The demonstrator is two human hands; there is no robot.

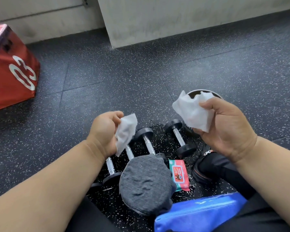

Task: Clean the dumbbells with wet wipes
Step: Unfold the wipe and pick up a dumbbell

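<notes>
Small black dumbbells (180,138) lie in a row on the speckled rubber floor (124,72) between the seated person's legs, none being touched. The left hand (104,131) pinches one white wipe (126,133), the right hand (228,128) bunches another wipe (192,111); wiping seems between strokes, progress unclear. The wipes pack (179,174) lies nearby, a red box (12,69) by the grey wall (174,19).

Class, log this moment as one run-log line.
left hand: holds wipe | right hand: holds wipe | dumbbells: on floor, untouched | wipes pack: beside foot
</notes>
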